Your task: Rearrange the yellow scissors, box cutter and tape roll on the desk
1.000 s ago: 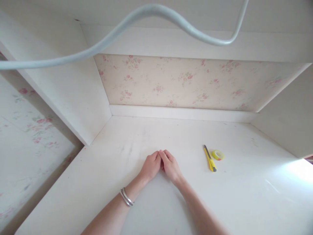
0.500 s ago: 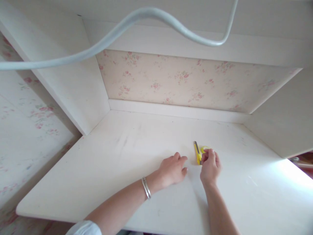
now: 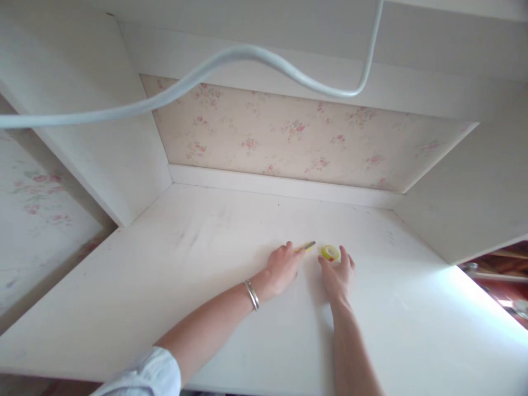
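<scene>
Left hand (image 3: 284,267): grip closed around a slim yellow utility knife with a dark tip (image 3: 307,246), most of its handle hidden by the fingers. Tip points far and right, towards the roll. Whether blade is out: cannot tell.

Right hand (image 3: 339,275): grip released, thumb and fingers spread at the near and right sides of a small yellow ring-shaped roll of tape (image 3: 325,253). Roll lies on the white flat surface (image 3: 247,231), just beside the knife tip, apart from it. Thumb contact with it: cannot tell.

Handling, my judgement: best to keep the tip angled clear of the right fingers, hold the knife low and steady, and take the roll by its outer rim with light pressure.

Edges: low white back strip (image 3: 284,187) bounds the far side; white side panels stand far left (image 3: 140,181) and right (image 3: 466,209). Surface runs widest to the left and near. Thick pale cable (image 3: 247,53) crosses the upper view, well apart from both hands.
</scene>
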### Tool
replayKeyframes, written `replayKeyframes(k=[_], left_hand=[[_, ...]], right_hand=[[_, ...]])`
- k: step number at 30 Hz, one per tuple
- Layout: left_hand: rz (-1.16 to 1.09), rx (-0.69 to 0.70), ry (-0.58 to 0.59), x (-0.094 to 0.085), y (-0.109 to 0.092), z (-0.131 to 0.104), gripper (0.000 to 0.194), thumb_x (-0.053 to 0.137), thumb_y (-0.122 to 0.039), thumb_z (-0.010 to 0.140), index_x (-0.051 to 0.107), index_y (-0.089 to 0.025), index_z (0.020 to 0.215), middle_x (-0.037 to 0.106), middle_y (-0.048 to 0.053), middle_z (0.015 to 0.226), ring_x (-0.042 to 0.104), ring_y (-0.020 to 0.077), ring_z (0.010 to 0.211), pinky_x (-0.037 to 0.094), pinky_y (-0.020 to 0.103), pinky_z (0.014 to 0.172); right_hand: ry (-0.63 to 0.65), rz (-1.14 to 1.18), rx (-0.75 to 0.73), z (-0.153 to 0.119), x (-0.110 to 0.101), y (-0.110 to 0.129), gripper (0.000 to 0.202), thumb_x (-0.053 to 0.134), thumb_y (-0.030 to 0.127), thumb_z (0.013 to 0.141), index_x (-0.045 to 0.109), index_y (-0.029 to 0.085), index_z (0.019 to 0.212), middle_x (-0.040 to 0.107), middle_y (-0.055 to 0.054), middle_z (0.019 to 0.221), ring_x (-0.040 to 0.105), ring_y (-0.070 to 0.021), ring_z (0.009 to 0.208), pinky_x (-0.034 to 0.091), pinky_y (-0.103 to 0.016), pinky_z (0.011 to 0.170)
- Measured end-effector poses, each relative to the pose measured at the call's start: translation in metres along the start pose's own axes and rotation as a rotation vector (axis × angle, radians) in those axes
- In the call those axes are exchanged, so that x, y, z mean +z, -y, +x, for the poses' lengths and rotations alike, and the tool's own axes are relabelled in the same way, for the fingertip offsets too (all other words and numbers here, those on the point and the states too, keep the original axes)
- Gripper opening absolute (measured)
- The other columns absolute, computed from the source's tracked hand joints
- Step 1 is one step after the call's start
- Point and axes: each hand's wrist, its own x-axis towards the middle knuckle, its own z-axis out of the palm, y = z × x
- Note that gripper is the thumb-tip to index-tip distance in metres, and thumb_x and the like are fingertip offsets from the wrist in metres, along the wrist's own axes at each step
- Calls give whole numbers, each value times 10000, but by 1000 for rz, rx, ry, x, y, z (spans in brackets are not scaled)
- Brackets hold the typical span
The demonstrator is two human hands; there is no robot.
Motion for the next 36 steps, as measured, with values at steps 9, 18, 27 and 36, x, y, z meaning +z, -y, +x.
replayKeyframes(k=[9, 18, 27, 36], left_hand=[[72, -284, -246, -51, 126, -53, 251, 379, -203, 907, 491, -191, 1132, 568, 78, 1030, 551, 185, 965, 410, 290, 869], [108, -532, -304, -73, 217, -114, 251, 448, -283, 883, 506, -218, 1118, 603, 51, 1058, 573, 191, 958, 425, 277, 817], [116, -514, -306, -70, 232, -124, 255, 419, -348, 893, 551, -230, 1077, 584, 46, 1037, 576, 173, 900, 424, 254, 736], [127, -505, -324, -71, 242, -134, 297, 326, -350, 931, 557, -233, 1075, 578, 51, 1024, 598, 162, 833, 433, 258, 694]], right_hand=[[76, -283, -2, -8, 2, 17, 652, 424, 523, 776, 341, 255, 1364, 465, -135, 1306, 390, -363, 1171, 326, -531, 878], [62, -379, -24, -9, 12, 22, 579, 400, 518, 809, 399, 253, 1324, 551, -137, 1219, 404, -347, 1165, 320, -529, 869], [343, 23, -437, -94, 95, 135, 547, 487, 417, 797, 407, 209, 1298, 599, -76, 1131, 478, -236, 1089, 361, -350, 885], [562, -24, -703, -149, 153, 228, 496, 507, 328, 829, 382, 231, 1299, 579, -84, 1187, 433, -241, 1150, 283, -405, 924]])
